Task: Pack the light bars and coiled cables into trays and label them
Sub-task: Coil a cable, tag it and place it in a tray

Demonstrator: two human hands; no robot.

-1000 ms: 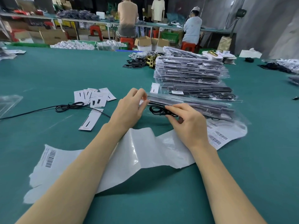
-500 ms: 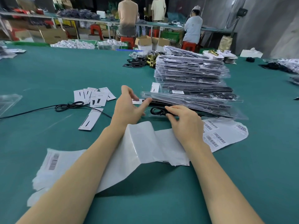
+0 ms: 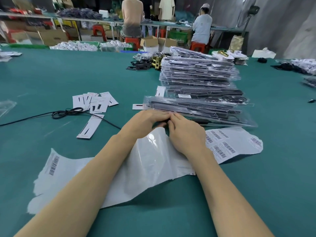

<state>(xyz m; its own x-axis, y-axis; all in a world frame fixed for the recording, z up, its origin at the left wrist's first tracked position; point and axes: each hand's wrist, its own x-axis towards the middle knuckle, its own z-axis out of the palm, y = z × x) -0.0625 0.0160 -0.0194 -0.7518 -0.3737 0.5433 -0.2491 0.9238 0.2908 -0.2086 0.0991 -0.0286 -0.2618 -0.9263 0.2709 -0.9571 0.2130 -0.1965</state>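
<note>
Head view: my left hand (image 3: 145, 119) and right hand (image 3: 185, 132) meet fingertip to fingertip at the near edge of the tray (image 3: 196, 110), fingers curled over something small; a label or the coiled cable, I cannot tell which, nor whether either hand truly grips it. That tray, holding light bars (image 3: 201, 106), lies just in front of the stack (image 3: 198, 74) of packed trays. The label sheet (image 3: 227, 144) sits under my wrists, nearer me than the tray. Cards (image 3: 95, 102) and a loose cable (image 3: 68, 112) lie left of it on the table (image 3: 42, 79). I judge this as tucking or labelling; next calls for pressing flat, then stacking.
</note>
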